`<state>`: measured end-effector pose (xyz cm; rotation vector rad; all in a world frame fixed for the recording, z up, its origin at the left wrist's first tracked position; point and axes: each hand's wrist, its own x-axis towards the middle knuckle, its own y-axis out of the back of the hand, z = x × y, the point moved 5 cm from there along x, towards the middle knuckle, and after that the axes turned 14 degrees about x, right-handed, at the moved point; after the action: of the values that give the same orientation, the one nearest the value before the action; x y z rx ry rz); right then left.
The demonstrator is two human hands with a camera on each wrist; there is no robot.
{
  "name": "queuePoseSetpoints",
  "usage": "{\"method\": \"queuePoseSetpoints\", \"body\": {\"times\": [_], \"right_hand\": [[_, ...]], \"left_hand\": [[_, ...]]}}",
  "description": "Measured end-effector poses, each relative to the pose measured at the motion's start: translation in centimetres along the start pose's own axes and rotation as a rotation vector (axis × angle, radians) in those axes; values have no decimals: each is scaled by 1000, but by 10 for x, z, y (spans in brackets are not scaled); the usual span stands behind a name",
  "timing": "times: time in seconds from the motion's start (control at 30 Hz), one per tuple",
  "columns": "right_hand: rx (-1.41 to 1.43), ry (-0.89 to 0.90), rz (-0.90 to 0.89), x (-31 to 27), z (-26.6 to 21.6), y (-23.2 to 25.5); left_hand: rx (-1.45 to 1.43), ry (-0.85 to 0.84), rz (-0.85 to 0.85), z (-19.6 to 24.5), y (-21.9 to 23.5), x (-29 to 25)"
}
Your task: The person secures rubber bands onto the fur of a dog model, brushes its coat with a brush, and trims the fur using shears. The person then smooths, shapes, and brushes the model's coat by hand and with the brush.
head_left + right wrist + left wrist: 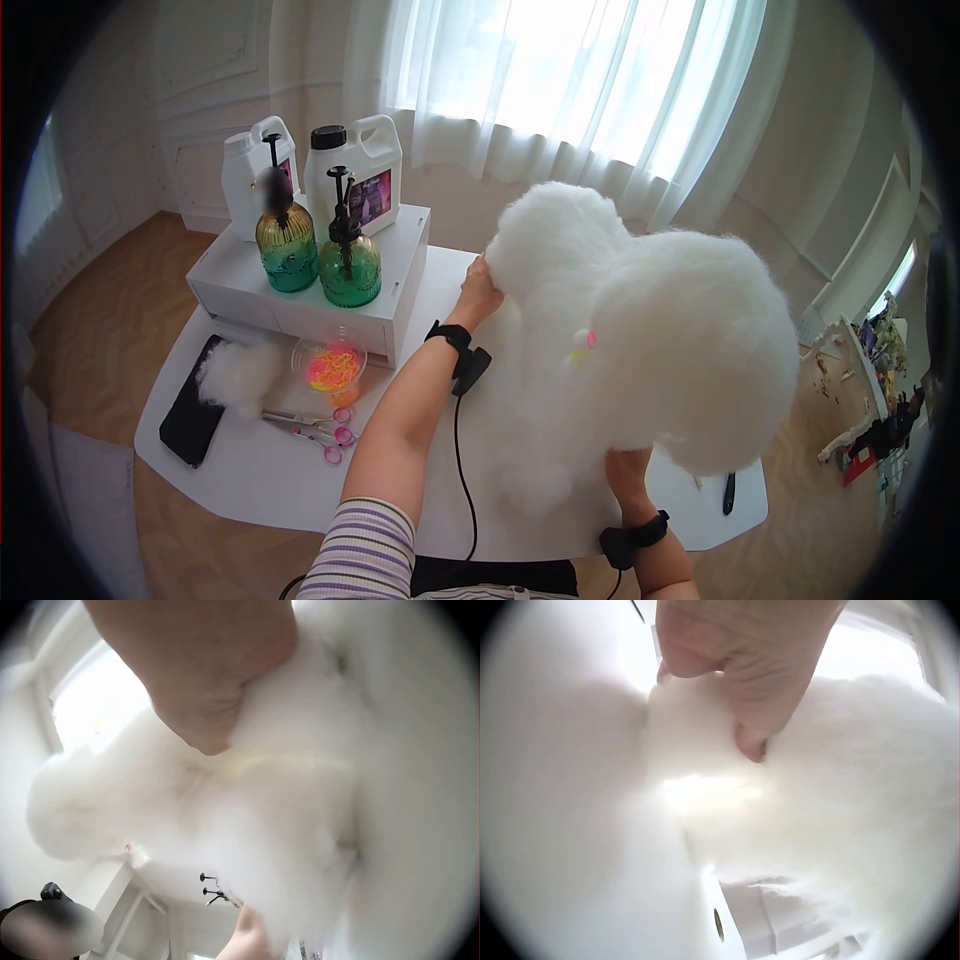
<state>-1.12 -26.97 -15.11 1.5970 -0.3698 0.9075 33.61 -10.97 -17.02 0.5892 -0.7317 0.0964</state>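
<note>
A large, fluffy white dog-shaped figure [690, 350] stands over the right half of the white table. Small pink and green bands [590, 340] show in its fluff. At its far left side my left hand [480, 290] grips a fluffy leg-like part [697, 735]; the thumb presses into the white fluff and the other fingers go round behind it. My right hand [628, 475] holds the near end under the big round part. In the right wrist view that hand [217, 682] wraps a similar leg-like part [300, 712], its fingertips hidden in the fluff.
On a white drawer box [300, 300] at the left stand green spray bottles [350, 270] and white jugs [375, 150]. Before it lie a cup of coloured bands [335, 368], pink-handled scissors [335, 435], a tuft of fluff [240, 375] and a black case [190, 420]. A black-handled tool [729, 493] lies at the right.
</note>
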Motion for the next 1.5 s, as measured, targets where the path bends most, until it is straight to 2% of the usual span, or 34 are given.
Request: {"method": "queuePoseSetpoints", "body": {"times": [0.07, 0.1, 0.13, 0.17, 0.2, 0.27, 0.3, 0.37, 0.43, 0.53, 0.63, 0.67, 0.73, 0.8, 0.87, 0.93, 1.0, 1.07, 1.13, 1.17, 1.2, 1.23, 1.27, 1.33, 1.4, 1.43, 1.5], "right_hand": [[565, -334, 142, 5, 9, 6], [566, -335, 144, 5, 11, 6], [457, -218, 122, 6, 7, 8], [346, -103, 100, 7, 2, 9], [346, -108, 102, 6, -2, 9], [886, -663, 229, -4, 12, 0], [886, -667, 230, -9, 17, -1], [-25, 113, -19, -11, -2, -4], [-36, 115, -35, -18, 0, -10], [-64, 138, -88, -39, 8, -13], [-86, 159, -140, -54, 16, -22], [-94, 166, -157, -52, 17, -27], [-112, 179, -192, -57, 21, -29], [-129, 188, -232, -55, 25, -39], [-143, 194, -277, -57, 29, -44], [-152, 197, -316, -69, 34, -48], [-145, 180, -341, -82, 30, -52], [272, -99, -344, -80, 35, -51], [685, -383, -320, -74, 42, -53], [891, -525, -297, -72, 43, -54], [897, -542, -293, -65, 36, -48], [838, -437, -228, -50, 24, -32], [777, -333, -162, -40, 14, -20], [774, -384, -190, -38, 17, -20], [752, -454, -251, -39, 19, -22], [740, -486, -284, -39, 21, -23], [719, -539, -353, -41, 23, -25]], "left_hand": [[42, -26, 17, 5, 7, -2], [52, 46, -74, 3, 6, -5], [61, 118, -168, 2, 6, -9], [61, 115, -171, 6, 10, -11], [90, 119, -135, 8, 17, -12], [119, 123, -103, 5, 20, -16], [111, 118, -106, 3, 21, -16], [103, 114, -113, -3, 20, -18], [124, 3, -113, -5, 17, -19], [184, -61, -150, -14, 10, -15], [128, -76, -184, -21, 9, -13], [128, -77, -188, -36, -3, -10], [-465, 96, -266, -54, -21, -3], [-499, 127, -267, -57, -22, -3], [-533, 165, -273, -35, -6, -14], [-230, 405, -44, -11, 33, -32], [-244, 358, -72, -2, 43, -45], [-261, 311, -106, -14, 42, -63], [-220, 292, -301, -35, 30, -85], [-215, 293, -319, 0, 72, -106], [-199, 327, -475, 47, 101, -110], [-181, 361, -628, 96, 131, -113], [-217, 380, -691, 117, 147, -123], [-246, 406, -764, 138, 166, -142], [-440, 382, -1160, 156, 168, -170], [-435, 388, -1166, 152, 166, -181], [-360, 239, -1166, 150, 156, -199]]}}
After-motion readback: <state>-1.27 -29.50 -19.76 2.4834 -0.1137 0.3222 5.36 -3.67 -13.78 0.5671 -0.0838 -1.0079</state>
